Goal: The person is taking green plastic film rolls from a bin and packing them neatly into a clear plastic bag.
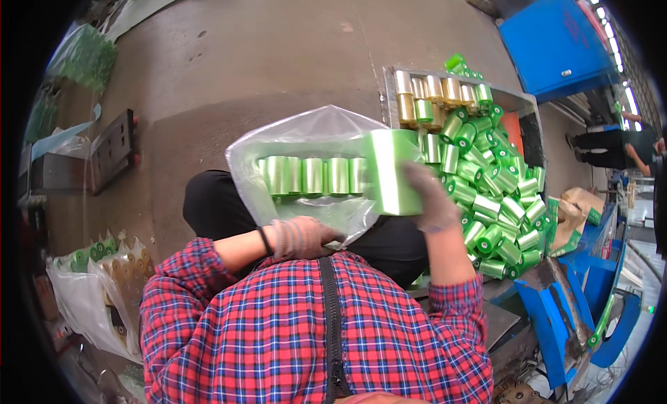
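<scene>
The left gloved hand [303, 237] grips the lower edge of a clear plastic bag [326, 122] at frame centre, around a row of shiny green cylindrical rolls [313, 176]; the right gloved hand [432, 201] clasps a blurred, glossy green cylinder [390, 171] at the bag's right edge.

Blue box [549, 46] at upper right, person [637, 141] at far right, dark panel [113, 152] at left.
</scene>
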